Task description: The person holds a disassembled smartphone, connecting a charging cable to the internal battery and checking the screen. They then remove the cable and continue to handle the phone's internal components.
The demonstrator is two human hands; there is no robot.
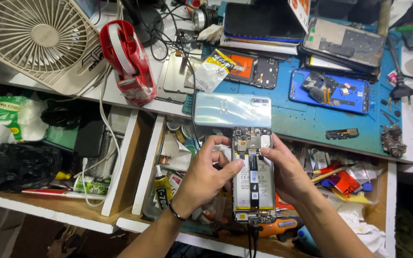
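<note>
An opened smartphone with its back removed, showing the battery and circuit board, is held over an open drawer. My left hand grips its left edge, thumb resting on the battery. On the right edge sits my right hand, its thumb pressing near the top of the battery. A cable hangs from the phone's bottom end. The pale blue back cover lies flat on the bench edge just above the phone.
A blue work mat carries several dismantled phones and parts. A red tape dispenser and a beige fan stand at left. The open drawer holds a glue tube, tools and clutter.
</note>
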